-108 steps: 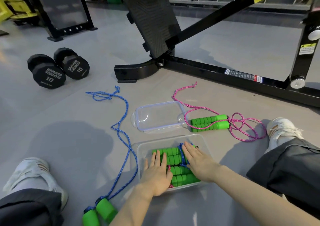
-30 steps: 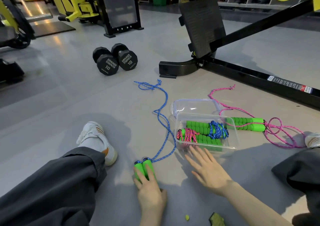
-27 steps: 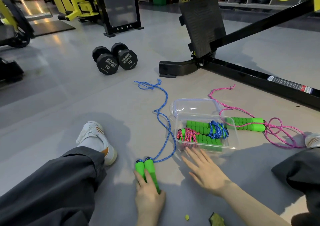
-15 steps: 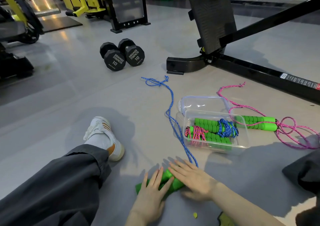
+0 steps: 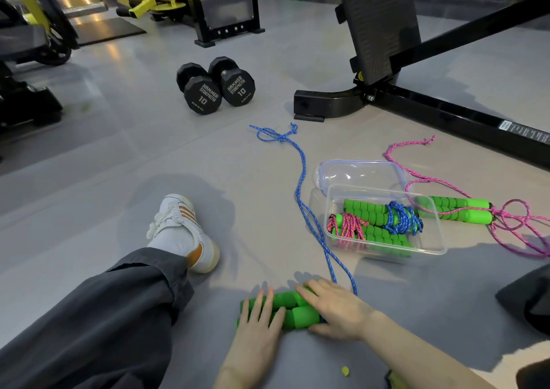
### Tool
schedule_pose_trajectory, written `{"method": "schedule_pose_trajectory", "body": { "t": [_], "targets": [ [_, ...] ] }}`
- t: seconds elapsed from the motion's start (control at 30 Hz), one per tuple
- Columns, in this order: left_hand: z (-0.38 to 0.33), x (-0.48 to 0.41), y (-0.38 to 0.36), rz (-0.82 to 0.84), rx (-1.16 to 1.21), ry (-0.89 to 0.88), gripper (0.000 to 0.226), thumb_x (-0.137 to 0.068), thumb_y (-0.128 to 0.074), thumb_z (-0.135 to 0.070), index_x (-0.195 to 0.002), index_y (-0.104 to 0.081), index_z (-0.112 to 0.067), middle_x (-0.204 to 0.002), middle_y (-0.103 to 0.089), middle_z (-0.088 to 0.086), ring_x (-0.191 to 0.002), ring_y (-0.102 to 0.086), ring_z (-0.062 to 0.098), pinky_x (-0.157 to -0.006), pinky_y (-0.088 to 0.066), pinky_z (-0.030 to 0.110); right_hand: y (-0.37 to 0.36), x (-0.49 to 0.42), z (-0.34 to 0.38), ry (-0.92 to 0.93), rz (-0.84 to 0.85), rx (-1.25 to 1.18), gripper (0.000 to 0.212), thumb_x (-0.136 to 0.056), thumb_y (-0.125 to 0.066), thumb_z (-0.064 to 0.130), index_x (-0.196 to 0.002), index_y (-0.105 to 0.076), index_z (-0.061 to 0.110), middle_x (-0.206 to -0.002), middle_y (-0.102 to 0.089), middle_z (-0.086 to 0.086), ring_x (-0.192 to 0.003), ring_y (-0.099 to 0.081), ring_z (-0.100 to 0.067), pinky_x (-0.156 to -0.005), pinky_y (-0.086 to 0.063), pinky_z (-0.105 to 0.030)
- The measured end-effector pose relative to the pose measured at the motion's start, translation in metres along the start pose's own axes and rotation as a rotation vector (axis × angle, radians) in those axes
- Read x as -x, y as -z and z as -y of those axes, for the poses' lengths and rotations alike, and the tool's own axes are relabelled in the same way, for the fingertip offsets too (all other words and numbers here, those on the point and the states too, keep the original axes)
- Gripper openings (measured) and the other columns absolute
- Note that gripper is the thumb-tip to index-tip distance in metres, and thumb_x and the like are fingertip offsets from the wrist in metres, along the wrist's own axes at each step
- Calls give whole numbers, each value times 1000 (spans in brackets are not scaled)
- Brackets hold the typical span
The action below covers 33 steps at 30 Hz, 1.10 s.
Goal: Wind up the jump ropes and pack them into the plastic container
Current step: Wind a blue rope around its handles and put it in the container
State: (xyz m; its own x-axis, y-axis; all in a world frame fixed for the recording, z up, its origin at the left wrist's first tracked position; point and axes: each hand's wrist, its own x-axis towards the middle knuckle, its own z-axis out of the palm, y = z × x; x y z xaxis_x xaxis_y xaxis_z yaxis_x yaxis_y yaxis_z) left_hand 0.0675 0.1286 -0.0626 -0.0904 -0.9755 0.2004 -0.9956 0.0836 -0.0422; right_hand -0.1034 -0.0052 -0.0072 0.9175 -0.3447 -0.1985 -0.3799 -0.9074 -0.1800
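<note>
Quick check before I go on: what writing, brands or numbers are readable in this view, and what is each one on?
"HAMMER STRENGTH" and "10": end face of the left dumbbell; the small line under it is too small to read.
"HAMMER STRENGTH" and "10": end face of the right dumbbell; small print also unreadable.
White sticker on the black machine frame: blurred, unreadable.
No text shows on the jump ropes or container.

Lid [image 5: 360, 173] behind container [image 5: 431, 248] (touching)

Clear glossy plastic container [image 5: 428, 250] at 3 o'clock; ribbed matt green foam handles [image 5: 293, 309] at 6; braided blue cord [image 5: 302, 177]; smooth grey floor [image 5: 119, 150] with faint sheen
</note>
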Motion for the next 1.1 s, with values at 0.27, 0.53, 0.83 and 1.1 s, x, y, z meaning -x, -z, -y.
{"method": "schedule_pose_trajectory", "body": {
  "t": [0.27,0.53,0.83,1.1],
  "targets": [
    [17,3,-10,-78,-72,-179,74,-76,-40,-34,-146,-20,-23,-139,-36,22,-128,-32,43,-101,-17,60,2,-3,5,-73,94,-82,78,-87,-56,27,-149,-12,8,-140,-32,-13,-132,-27,-27,-110,-20,-31],
    [6,1,4,-12,-39,-332,68,-70,-44,-35,-137,-40,-29,-135,-39,19,-100,-67,30,-77,-56,39,6,15,-5,-68,108,-45,72,-82,-57,18,-144,-23,5,-133,-36,-13,-125,-32,-28,-106,-24,-32],
    [-16,-14,4,-255,-186,-350,41,-99,-32,-13,-135,-40,-31,-131,-46,13,-89,-68,28,-66,-58,40,23,41,-7,-135,93,-78,65,-74,-64,16,-132,-37,4,-127,-39,-14,-120,-36,-28,-101,-30,-35],
    [12,-47,52,-372,-275,-439,90,-76,-54,-21,-153,-7,-22,-143,-31,22,-102,-45,37,-85,-39,49,63,40,-17,-120,-205,-59,75,-59,-63,32,-128,-42,11,-115,-41,-8,-104,-39,-25,-90,-39,-41]
  ]
}}
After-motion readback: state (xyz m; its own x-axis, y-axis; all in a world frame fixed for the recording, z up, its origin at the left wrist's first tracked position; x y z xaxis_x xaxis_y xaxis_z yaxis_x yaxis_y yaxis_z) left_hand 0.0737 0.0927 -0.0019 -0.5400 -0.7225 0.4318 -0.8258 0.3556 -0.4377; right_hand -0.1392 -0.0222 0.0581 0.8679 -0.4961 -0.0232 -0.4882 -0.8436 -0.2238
